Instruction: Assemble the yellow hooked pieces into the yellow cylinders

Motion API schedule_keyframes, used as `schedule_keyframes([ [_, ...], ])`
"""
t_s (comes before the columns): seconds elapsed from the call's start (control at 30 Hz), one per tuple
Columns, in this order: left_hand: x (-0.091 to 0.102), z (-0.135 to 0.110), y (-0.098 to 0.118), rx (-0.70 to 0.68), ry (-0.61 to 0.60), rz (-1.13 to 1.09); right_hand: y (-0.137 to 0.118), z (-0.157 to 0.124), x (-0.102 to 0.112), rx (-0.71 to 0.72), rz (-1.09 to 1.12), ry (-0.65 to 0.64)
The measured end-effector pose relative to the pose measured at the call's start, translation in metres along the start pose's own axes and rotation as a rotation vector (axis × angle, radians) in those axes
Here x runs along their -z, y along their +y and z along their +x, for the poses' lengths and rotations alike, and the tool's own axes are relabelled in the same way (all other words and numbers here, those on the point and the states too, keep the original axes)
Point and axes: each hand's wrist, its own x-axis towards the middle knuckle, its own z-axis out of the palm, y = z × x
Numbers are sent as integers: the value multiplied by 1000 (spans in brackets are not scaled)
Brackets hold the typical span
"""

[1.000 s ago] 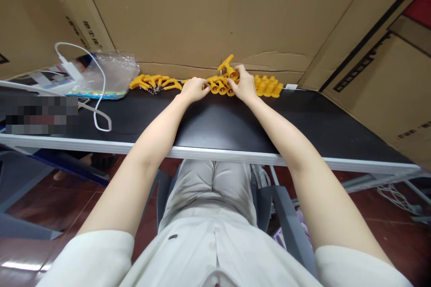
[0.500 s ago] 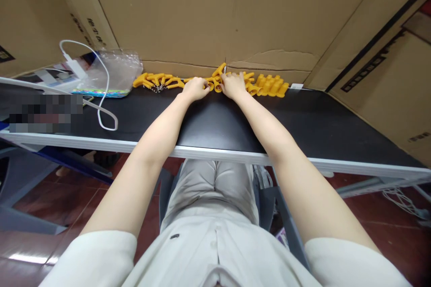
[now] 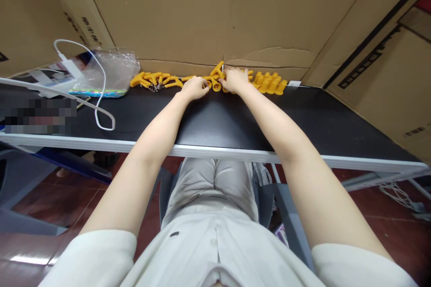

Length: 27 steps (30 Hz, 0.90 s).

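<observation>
A row of orange-yellow plastic pieces runs along the back of the black table. My left hand (image 3: 195, 88) is closed, fingers curled around a yellow cup-ended piece (image 3: 209, 84) that is mostly hidden. Just right of it, my right hand (image 3: 235, 80) bends its fingers over more yellow pieces; what its fingertips grip is hidden. Between the hands, a forked yellow piece (image 3: 217, 71) leans upward and a round yellow cup end (image 3: 216, 87) faces me. Left of my hands lie branched yellow pieces (image 3: 148, 79) with small metal chains (image 3: 156, 87). Yellow peg-like pieces (image 3: 267, 82) stand grouped at the right.
Cardboard panels (image 3: 188, 13) wall the back and sides. At the left are a clear plastic bag (image 3: 116, 69), a white cable (image 3: 103, 76) and a white bar. The table's silver front edge (image 3: 222, 152) crosses beneath my forearms.
My right hand has shifted slightly up, its fingers now nearer the forked piece and bent more. My left hand stays almost in place. The whole view has moved slightly.
</observation>
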Motion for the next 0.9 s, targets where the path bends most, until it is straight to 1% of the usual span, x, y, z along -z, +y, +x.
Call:
schedule_keyframes([
  [0.07,-1,1,-1,-4,1,-8,17,-1,11,-51,62,52],
  [0.13,-2,2,-2,-10,-8,-8,40,-8,21,-142,108,151],
  [0.23,-1,1,0,-22,-30,-10,78,-33,30,-357,123,306],
  [0.3,-1,1,1,-32,-48,-14,105,-55,26,-522,124,394],
  [0.33,-1,0,1,-36,-54,-15,118,-65,22,-573,132,413],
  [0.4,-2,0,1,-39,-61,-19,144,-80,10,-639,158,355],
  [0.47,-3,0,1,-32,-60,-33,166,-86,-1,-748,224,301],
  [0.5,-3,0,0,-28,-58,-40,173,-86,-6,-752,270,307],
  [0.6,-4,1,-3,-33,-56,-55,182,-80,-12,-649,382,339],
  [0.67,-4,2,-5,-40,-61,-65,179,-78,-11,-619,403,292],
  [0.77,-2,2,-5,-43,-67,-87,172,-80,-7,-667,376,183],
  [0.83,-1,0,-3,-39,-77,-86,168,-82,-4,-693,364,166],
  [0.9,1,-1,0,-23,-85,-64,167,-84,-3,-707,366,174],
])
